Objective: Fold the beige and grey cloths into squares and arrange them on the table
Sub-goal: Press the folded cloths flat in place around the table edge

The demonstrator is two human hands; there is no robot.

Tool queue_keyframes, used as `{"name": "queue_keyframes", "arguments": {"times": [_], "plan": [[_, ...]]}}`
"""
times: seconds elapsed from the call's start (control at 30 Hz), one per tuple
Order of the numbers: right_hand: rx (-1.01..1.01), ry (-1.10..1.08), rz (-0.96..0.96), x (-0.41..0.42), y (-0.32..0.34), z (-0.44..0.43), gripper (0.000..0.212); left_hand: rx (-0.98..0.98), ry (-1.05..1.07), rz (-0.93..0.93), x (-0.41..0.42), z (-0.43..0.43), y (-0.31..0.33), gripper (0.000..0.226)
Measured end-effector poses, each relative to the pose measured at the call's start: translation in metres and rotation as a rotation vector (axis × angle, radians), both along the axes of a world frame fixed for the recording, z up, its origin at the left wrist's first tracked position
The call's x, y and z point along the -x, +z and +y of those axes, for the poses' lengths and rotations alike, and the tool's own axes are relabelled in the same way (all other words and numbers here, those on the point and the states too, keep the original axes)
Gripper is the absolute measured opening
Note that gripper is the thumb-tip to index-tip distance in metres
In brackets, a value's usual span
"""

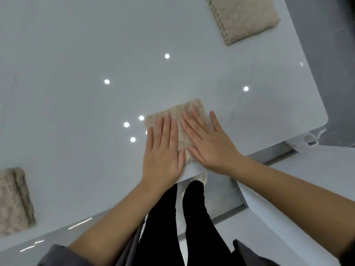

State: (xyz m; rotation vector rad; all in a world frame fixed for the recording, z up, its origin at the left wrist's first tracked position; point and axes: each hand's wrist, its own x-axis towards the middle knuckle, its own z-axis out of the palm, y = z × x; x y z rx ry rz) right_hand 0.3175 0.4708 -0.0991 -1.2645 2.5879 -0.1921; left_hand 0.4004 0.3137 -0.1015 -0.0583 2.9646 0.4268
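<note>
A small folded beige cloth (179,118) lies near the front edge of the glossy white table (76,73). My left hand (163,148) rests flat on its left half, fingers together and pointing away. My right hand (207,141) lies flat on its right half, fingers spread. Both palms press on the cloth and neither grips it. A second folded beige cloth (244,16) sits at the far right of the table. A third folded beige cloth (14,202) lies at the left edge, partly cut off by the frame. No grey cloth is in view.
The table's rounded right corner (324,116) is close to my right hand. Its front edge runs diagonally just below my wrists. My legs in black trousers (182,217) stand beneath it. A white object (307,141) lies on the floor beyond the corner. Ceiling lights reflect on the tabletop.
</note>
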Motion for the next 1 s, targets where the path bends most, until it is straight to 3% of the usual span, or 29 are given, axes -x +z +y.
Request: {"name": "queue_keyframes", "arguments": {"times": [0.2, 0.43, 0.6, 0.83, 1.0], "plan": [[-0.029, 0.015, 0.024, 0.002, -0.005, -0.003, 0.063, 0.074, -0.048, -0.037, 0.005, -0.005, -0.001, 0.07], [0.037, -0.117, -0.024, 0.027, 0.009, 0.02, 0.061, -0.064, -0.049, 0.007, 0.019, 0.005, 0.024, 0.069], [-0.008, -0.194, -0.062, 0.059, 0.022, 0.065, 0.061, -0.183, -0.017, 0.007, 0.049, 0.049, 0.046, 0.069], [-0.076, -0.16, -0.186, 0.109, 0.041, 0.148, 0.065, -0.166, -0.001, -0.135, 0.09, 0.13, 0.065, 0.069], [-0.073, -0.064, -0.215, 0.16, 0.061, 0.183, 0.059, -0.221, 0.165, -0.151, 0.126, 0.184, 0.09, 0.068]]}}
